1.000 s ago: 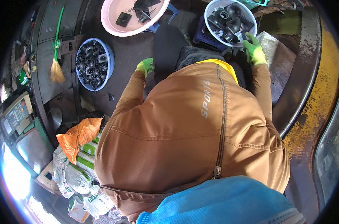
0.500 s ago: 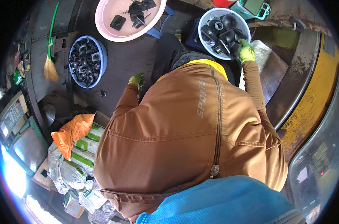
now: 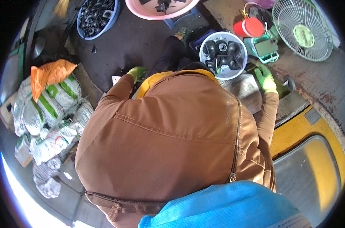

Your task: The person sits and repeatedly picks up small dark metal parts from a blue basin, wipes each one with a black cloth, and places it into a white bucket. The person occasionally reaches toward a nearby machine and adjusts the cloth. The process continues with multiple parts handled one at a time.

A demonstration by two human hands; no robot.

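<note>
My right hand (image 3: 265, 78), in a yellow-green glove, is to the right of a pale round basket (image 3: 226, 73), apart from it. Its fingers are stretched out over a dark greenish panel, with nothing visible in them. Black moulded parts (image 3: 233, 48) lie in the basket, several with round domes or collars. My left hand (image 3: 137, 72), gloved alike, is low beside my left leg. Its fingers look extended and hold nothing I can see. A small white piece with holes (image 3: 116, 79) shows next to the left wrist.
A blue basin (image 3: 114, 18) full of black parts and a pink basin (image 3: 142, 14) stand ahead. Stacked white bags (image 3: 52, 108) and an orange sack (image 3: 49, 74) are at left. At right are a red-lidded container (image 3: 250, 27), a fan (image 3: 303, 36) and a yellow machine (image 3: 294, 131).
My right hand has left the basket's parts and moved right, beside it. The view has shifted, bringing the fan in. Fewer parts show in the basket. My left hand stays low by the leg.
</note>
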